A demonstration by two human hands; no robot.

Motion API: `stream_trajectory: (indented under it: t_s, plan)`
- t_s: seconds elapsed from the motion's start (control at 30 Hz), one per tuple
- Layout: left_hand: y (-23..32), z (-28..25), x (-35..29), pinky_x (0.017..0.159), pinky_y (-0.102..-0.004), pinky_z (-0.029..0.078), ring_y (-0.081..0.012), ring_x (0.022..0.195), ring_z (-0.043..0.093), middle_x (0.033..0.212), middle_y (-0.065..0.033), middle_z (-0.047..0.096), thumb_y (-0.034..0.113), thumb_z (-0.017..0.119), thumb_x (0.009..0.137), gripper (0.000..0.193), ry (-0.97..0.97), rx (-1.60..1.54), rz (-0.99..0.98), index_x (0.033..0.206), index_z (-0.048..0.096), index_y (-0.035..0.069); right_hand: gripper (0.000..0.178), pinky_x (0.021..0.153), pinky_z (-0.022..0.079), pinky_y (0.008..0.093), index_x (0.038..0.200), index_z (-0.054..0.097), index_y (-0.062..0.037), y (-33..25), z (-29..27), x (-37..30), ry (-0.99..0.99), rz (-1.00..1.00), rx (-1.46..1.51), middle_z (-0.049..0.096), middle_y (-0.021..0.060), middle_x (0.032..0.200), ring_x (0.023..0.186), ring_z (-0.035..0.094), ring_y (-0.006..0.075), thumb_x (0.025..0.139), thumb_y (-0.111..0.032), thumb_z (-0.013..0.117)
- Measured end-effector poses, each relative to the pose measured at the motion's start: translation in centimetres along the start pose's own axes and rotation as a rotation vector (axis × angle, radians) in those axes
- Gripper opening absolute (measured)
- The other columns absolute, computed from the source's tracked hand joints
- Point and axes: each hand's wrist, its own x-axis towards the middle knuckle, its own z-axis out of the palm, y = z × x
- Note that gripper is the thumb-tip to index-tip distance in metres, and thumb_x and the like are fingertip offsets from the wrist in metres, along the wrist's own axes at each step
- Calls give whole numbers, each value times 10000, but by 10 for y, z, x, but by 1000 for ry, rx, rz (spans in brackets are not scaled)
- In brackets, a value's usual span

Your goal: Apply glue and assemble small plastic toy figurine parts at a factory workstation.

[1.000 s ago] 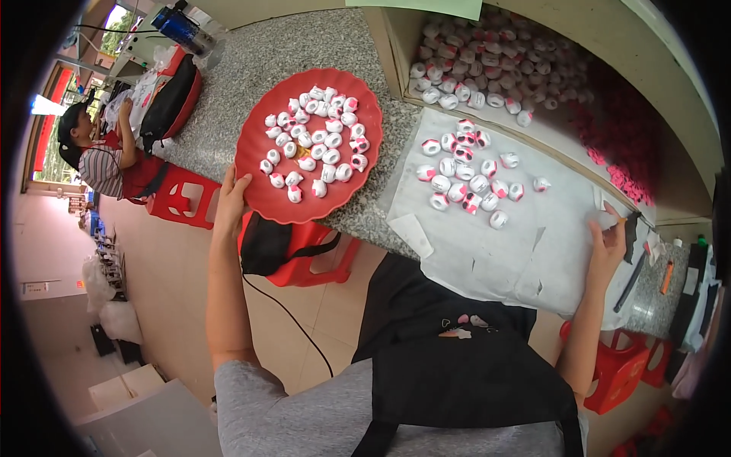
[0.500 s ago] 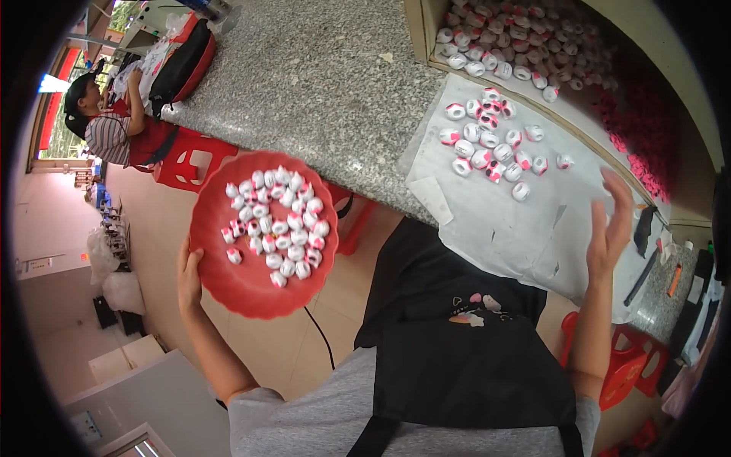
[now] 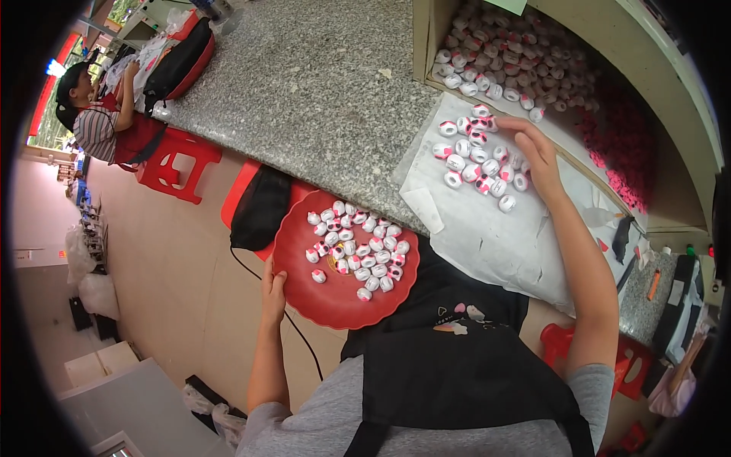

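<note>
My left hand (image 3: 274,293) grips the left rim of a shallow red plastic plate (image 3: 301,297) with a fluted edge, held at the counter's near side. Many small round white-and-pink pieces (image 3: 378,257) lie in it, some with dark oval spots. My right hand (image 3: 537,152) reaches over the white sheet (image 3: 495,236), its fingers extended along the far right side of a loose cluster of the same pieces (image 3: 478,154). The fingertips come close to the cluster's far pieces; whether they touch is unclear. Nothing shows in that hand.
Behind the sheet, an open-fronted bin (image 3: 422,46) holds a big heap of similar pieces (image 3: 518,57) and small bright pink parts (image 3: 617,175). A speckled granite counter (image 3: 320,99) stretches leftward. Red stools (image 3: 179,164) stand below it. A co-worker (image 3: 99,114) sits at the far left.
The plate in my left hand has moved right and nearer the counter edge. My right hand has swung left and away from me, to the cluster on the sheet.
</note>
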Motion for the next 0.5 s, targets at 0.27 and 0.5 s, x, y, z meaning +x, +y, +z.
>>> stream_trajectory:
  t_s: [0.27, 0.5]
  plan:
    - [-2, 26, 23, 875, -243, 271, -145, 1046, 361, 1161, -85, 371, 70, 356, 753, 439, -17, 44, 23, 1176, 292, -26, 376, 885, 281, 292, 1097, 449, -65, 3, 17, 41, -320, -83, -206, 346, 98, 1209, 1085, 354, 192, 748, -204, 450]
    - [8, 34, 39, 880, -246, 266, -145, 1060, 353, 1158, -77, 382, 56, 355, 737, 436, -174, 70, 112, 1164, 311, -16, 410, 929, 215, 415, 1062, 487, -177, -9, 36, 40, -441, -351, -741, 307, 80, 1231, 1140, 227, 333, 691, -342, 546]
